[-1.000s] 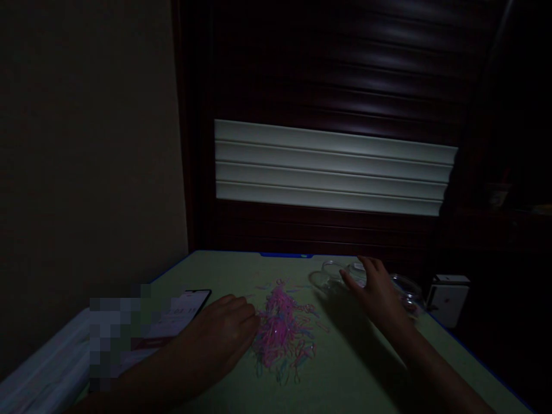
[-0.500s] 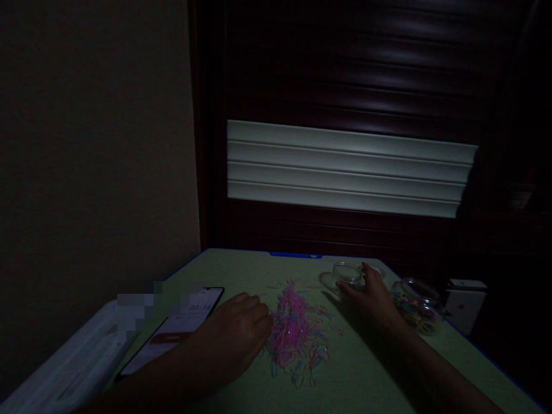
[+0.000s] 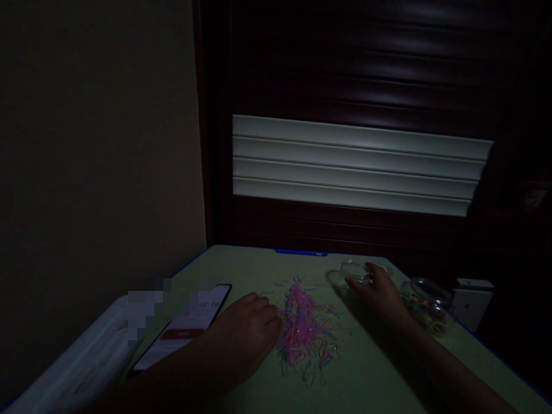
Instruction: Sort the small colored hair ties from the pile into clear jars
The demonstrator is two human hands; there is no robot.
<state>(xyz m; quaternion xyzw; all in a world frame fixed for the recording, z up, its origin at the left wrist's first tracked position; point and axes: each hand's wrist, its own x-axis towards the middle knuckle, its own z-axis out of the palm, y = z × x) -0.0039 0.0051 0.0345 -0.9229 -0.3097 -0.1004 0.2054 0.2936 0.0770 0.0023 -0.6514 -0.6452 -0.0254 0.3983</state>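
A loose heap of small elastic bands (image 3: 301,325), mostly pink with some blue ones, lies on the pale green table. My left hand (image 3: 248,325) rests right against the heap's left side with its fingers curled in; whatever is under the fingertips is hidden. Farther back on the right, my right hand (image 3: 379,290) has thumb and fingers around the side of a small round clear jar (image 3: 354,269). Beside that hand stands another clear jar (image 3: 431,302), filled with coloured bands. Behind the right fingers a clear round piece (image 3: 385,269) shows in part.
A phone (image 3: 183,330) with a lit screen lies left of my left hand. At the left edge is a whitish translucent tray (image 3: 81,356), partly blurred out. A white box (image 3: 472,302) stands beyond the table's right edge. Dark slatted panelling (image 3: 353,230) rises behind.
The whole view has shifted slightly, so everything sits a little farther right. Both hands keep nearly the same places by the heap and the clear jar.
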